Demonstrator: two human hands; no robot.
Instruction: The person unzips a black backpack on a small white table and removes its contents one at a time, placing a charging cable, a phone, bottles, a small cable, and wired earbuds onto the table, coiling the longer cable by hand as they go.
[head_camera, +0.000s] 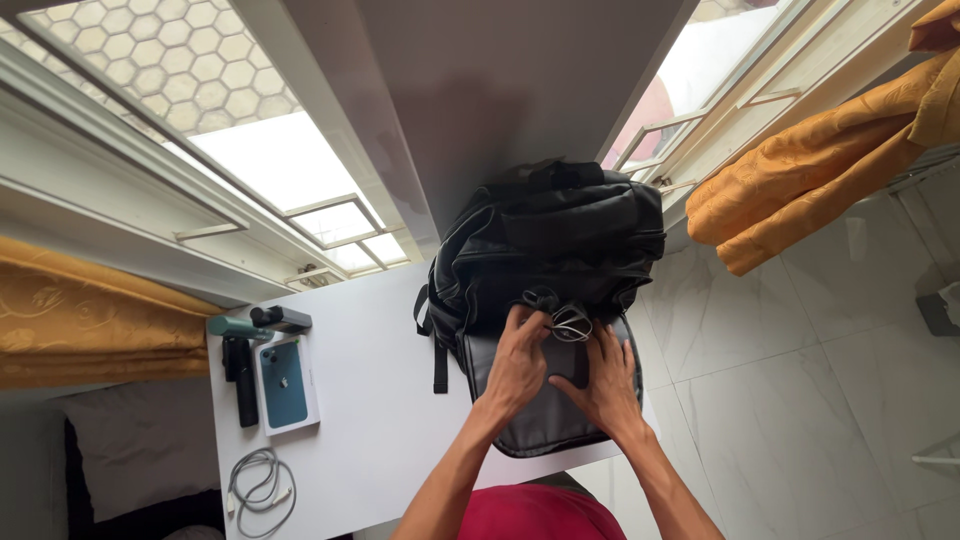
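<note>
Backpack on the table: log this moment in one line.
backpack: on white table | left hand: on coiled cable at opening | right hand: on grey panel | boxed phone: far left

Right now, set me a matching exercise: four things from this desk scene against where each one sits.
Things:
1. backpack
2. coiled cable
3. phone box
4. left hand

Places:
A. near front left corner of the table
B. on the backpack's grey front panel
C. against the wall at the table's far edge
D. beside the black handheld device

Pairs: 1-C, 2-A, 3-D, 4-B
</note>
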